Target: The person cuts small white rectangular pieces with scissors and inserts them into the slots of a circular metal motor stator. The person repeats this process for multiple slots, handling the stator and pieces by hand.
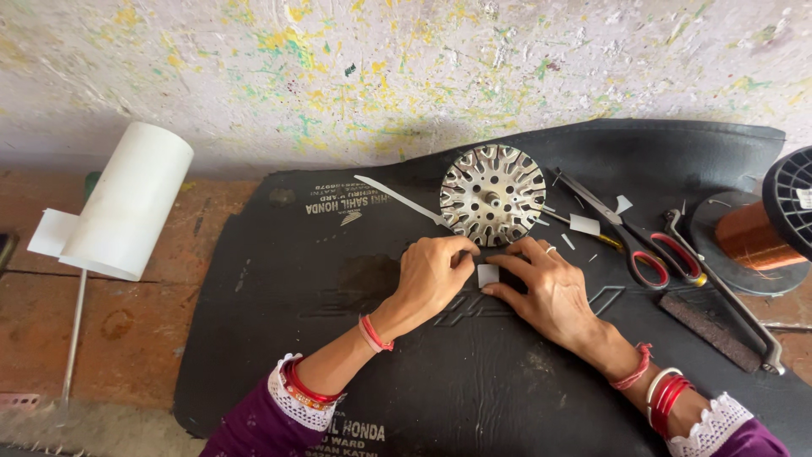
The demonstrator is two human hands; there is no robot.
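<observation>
Both hands (431,275) (545,288) pinch small white paper piece (488,275), flat.

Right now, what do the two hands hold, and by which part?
Both hands hold one small white paper piece. The left hand pinches its left edge, the right hand its right edge, just below the slotted metal stator disc.

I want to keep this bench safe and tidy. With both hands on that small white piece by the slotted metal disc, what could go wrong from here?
1. The left hand and right hand pinch the small white piece right beside the slotted metal disc; fingers could catch its edges.
2. The scissors lie by the right hand, so a sideways reach might snag them.
3. Loose white scraps could scatter.
</observation>
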